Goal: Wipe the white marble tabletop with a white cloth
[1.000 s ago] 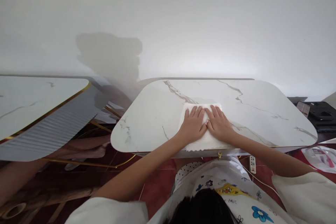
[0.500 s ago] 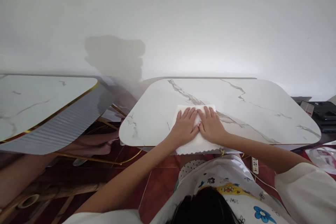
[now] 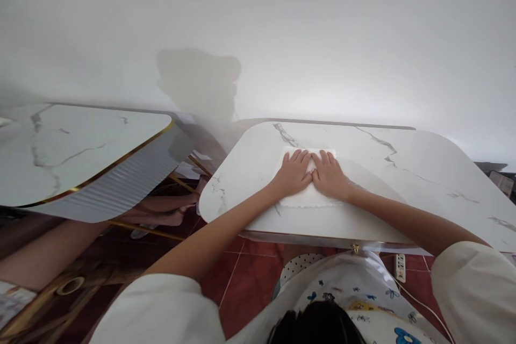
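Observation:
A white cloth or paper towel (image 3: 312, 198) with a wavy edge lies flat on a white marble-patterned table (image 3: 407, 188). Pressed down on its left part is my left hand (image 3: 293, 173), palm down with the fingers stretched out. My right hand (image 3: 330, 176) lies just as flat on the right part, fingers spread. The two thumbs meet or nearly meet at the middle of the cloth. Both palms hide much of the cloth beneath them.
To the left stands a second marble-patterned table (image 3: 88, 156) with a gold edge. Another person's legs (image 3: 161, 209) show beneath it, by a bamboo chair (image 3: 68, 301). A white wall (image 3: 306, 32) runs behind. On the red floor lies a power strip (image 3: 399, 267).
Both hands and the cloth have moved forward together, away from the table's near edge, which the cloth overhung before. The view has turned somewhat left.

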Action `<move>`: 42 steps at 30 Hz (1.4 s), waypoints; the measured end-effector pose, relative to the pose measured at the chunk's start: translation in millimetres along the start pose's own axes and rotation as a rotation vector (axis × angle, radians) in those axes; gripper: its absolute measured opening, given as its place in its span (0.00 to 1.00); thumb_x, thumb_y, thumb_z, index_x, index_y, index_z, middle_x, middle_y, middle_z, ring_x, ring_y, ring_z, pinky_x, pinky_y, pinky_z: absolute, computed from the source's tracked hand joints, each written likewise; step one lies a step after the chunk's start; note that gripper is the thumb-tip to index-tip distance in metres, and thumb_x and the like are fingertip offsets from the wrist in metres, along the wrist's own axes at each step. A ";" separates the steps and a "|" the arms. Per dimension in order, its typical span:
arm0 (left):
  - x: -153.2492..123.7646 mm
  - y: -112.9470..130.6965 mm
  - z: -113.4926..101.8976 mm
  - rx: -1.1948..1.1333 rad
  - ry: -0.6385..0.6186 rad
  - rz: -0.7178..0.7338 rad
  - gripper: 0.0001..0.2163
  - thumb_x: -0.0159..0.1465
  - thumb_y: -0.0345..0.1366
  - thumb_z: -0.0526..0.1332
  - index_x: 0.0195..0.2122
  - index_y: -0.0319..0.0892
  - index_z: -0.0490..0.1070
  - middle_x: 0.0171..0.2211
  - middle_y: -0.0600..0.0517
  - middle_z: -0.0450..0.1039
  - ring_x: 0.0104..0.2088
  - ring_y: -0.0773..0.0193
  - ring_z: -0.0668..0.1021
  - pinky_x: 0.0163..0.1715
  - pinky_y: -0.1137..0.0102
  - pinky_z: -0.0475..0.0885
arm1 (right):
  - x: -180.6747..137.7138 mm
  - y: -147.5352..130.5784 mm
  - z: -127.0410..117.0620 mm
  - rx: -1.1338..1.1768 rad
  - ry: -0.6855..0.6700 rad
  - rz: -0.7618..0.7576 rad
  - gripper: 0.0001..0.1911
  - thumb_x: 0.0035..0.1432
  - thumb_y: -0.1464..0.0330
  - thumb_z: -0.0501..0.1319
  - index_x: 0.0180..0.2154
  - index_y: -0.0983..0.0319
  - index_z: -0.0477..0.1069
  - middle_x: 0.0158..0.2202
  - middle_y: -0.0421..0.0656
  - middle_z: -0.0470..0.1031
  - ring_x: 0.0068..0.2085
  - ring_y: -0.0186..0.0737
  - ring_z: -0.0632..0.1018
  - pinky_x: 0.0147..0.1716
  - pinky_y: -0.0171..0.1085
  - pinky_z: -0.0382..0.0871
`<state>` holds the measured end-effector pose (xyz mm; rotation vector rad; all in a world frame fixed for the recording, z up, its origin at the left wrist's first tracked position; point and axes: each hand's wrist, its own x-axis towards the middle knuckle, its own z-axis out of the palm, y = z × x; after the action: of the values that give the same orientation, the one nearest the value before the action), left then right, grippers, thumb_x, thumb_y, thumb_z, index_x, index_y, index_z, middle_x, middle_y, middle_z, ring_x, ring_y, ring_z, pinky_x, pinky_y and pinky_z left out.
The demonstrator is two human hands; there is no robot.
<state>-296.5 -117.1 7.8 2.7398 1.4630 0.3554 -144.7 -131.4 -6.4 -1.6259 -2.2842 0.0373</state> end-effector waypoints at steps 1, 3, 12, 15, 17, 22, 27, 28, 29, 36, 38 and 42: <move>7.6 -5.0 1.2 -0.004 0.004 0.015 0.23 0.64 0.36 0.48 0.60 0.36 0.57 0.63 0.40 0.58 0.63 0.49 0.59 0.61 0.48 0.53 | 7.6 3.1 1.3 -0.003 0.004 0.005 0.27 0.63 0.67 0.46 0.62 0.65 0.55 0.64 0.56 0.57 0.62 0.57 0.58 0.57 0.53 0.56; 22.0 -14.4 4.2 -0.011 0.009 0.032 0.22 0.64 0.36 0.48 0.60 0.37 0.57 0.63 0.40 0.58 0.63 0.49 0.59 0.60 0.48 0.53 | 22.6 9.6 4.2 -0.013 0.013 0.015 0.27 0.63 0.67 0.46 0.62 0.65 0.55 0.63 0.55 0.57 0.62 0.56 0.58 0.57 0.51 0.56; 87.6 -51.1 18.9 0.006 0.053 0.031 0.23 0.65 0.36 0.47 0.60 0.35 0.56 0.62 0.38 0.58 0.62 0.48 0.59 0.59 0.47 0.53 | 92.4 45.7 18.6 -0.040 0.041 -0.003 0.27 0.62 0.68 0.45 0.62 0.64 0.56 0.63 0.53 0.58 0.62 0.54 0.59 0.57 0.50 0.57; 109.4 -61.8 22.8 0.027 0.073 0.030 0.23 0.65 0.36 0.48 0.60 0.33 0.57 0.62 0.38 0.59 0.61 0.48 0.60 0.59 0.48 0.53 | 113.6 56.9 22.0 -0.034 0.046 0.004 0.27 0.62 0.68 0.45 0.62 0.65 0.56 0.63 0.54 0.58 0.62 0.54 0.59 0.58 0.50 0.56; 121.8 -68.2 26.0 0.040 0.096 0.035 0.23 0.64 0.36 0.48 0.59 0.32 0.57 0.61 0.38 0.59 0.61 0.49 0.60 0.59 0.48 0.53 | 125.4 63.4 24.2 -0.028 0.059 0.001 0.27 0.62 0.68 0.45 0.62 0.65 0.56 0.62 0.55 0.58 0.62 0.53 0.59 0.58 0.50 0.56; 140.0 -77.7 31.8 0.064 0.123 0.026 0.21 0.65 0.36 0.48 0.58 0.35 0.58 0.61 0.38 0.60 0.61 0.49 0.61 0.59 0.49 0.54 | 143.8 74.0 29.0 -0.036 0.080 -0.029 0.26 0.62 0.68 0.44 0.61 0.64 0.57 0.60 0.54 0.61 0.59 0.52 0.62 0.56 0.50 0.58; 142.3 -80.0 31.9 0.072 0.125 0.044 0.22 0.65 0.36 0.47 0.59 0.36 0.58 0.61 0.39 0.60 0.62 0.50 0.61 0.59 0.49 0.55 | 147.0 75.7 32.3 -0.098 0.079 0.004 0.27 0.62 0.68 0.44 0.61 0.65 0.56 0.61 0.55 0.59 0.60 0.54 0.60 0.55 0.50 0.57; 142.4 -81.3 31.2 0.066 0.115 0.056 0.22 0.65 0.36 0.47 0.60 0.36 0.57 0.62 0.40 0.59 0.62 0.51 0.60 0.59 0.49 0.54 | 147.1 74.7 32.5 -0.105 0.081 0.012 0.27 0.62 0.68 0.44 0.62 0.64 0.56 0.61 0.55 0.59 0.60 0.54 0.60 0.55 0.50 0.58; 142.4 -83.2 30.4 0.059 0.101 0.067 0.23 0.65 0.36 0.47 0.60 0.35 0.56 0.62 0.40 0.59 0.62 0.51 0.60 0.60 0.49 0.54 | 147.6 73.1 32.7 -0.109 0.084 0.019 0.27 0.62 0.67 0.44 0.62 0.64 0.56 0.61 0.55 0.59 0.60 0.54 0.61 0.55 0.50 0.58; 134.8 -117.8 22.7 0.023 0.065 0.057 0.23 0.65 0.36 0.47 0.61 0.35 0.56 0.63 0.40 0.58 0.63 0.51 0.59 0.60 0.49 0.52 | 166.6 44.4 41.5 -0.119 0.067 0.030 0.27 0.62 0.67 0.44 0.62 0.65 0.55 0.61 0.55 0.60 0.60 0.54 0.61 0.56 0.50 0.56; 130.5 -129.5 20.5 0.020 0.081 0.056 0.22 0.65 0.36 0.47 0.60 0.36 0.57 0.62 0.39 0.59 0.62 0.51 0.60 0.60 0.50 0.53 | 174.2 35.3 46.2 -0.115 0.070 0.025 0.27 0.62 0.67 0.44 0.62 0.64 0.55 0.62 0.55 0.59 0.60 0.54 0.61 0.56 0.50 0.56; 126.7 -142.0 18.3 0.013 0.086 0.043 0.22 0.65 0.36 0.47 0.59 0.36 0.58 0.61 0.40 0.60 0.62 0.51 0.61 0.60 0.50 0.53 | 183.0 25.8 51.0 -0.087 0.074 0.021 0.26 0.63 0.67 0.45 0.62 0.64 0.55 0.61 0.54 0.60 0.59 0.54 0.62 0.55 0.49 0.57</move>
<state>-341.0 68.5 -2.8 2.8032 1.4320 0.4717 -188.8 55.1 -13.4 -1.6654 -2.2421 -0.1167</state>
